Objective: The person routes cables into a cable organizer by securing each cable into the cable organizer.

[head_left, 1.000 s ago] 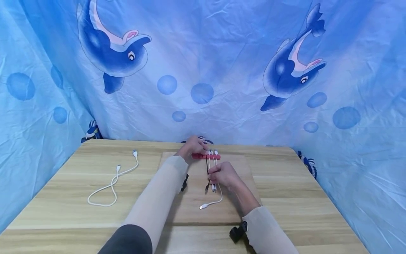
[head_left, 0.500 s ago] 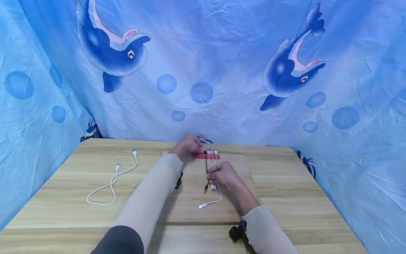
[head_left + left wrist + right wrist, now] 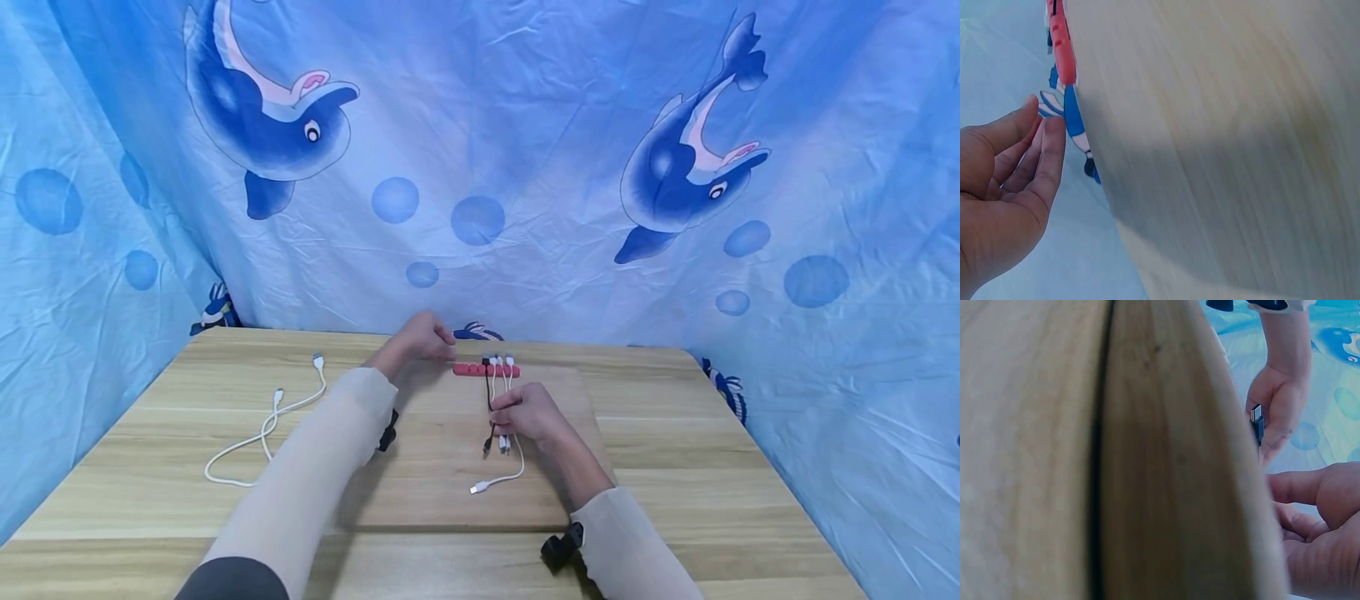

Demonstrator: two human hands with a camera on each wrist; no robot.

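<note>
A red cable clip strip lies near the back of the wooden board, with several USB cables in the slots of its right half. One is a black USB cable; the others are white USB cables. My right hand pinches the cables just in front of the strip, their free ends hanging out below the fingers. The black cable's plug shows in the right wrist view. My left hand holds nothing, left of the strip, its fingers loosely bent in the left wrist view.
Another white USB cable lies looped on the table at the left. The wooden board sits on the wooden table. A blue dolphin-print curtain hangs behind and at both sides.
My left hand has let go at the black cable's plug end by the strip and moved left, off the strip. The right hand stays in place on the cables.
</note>
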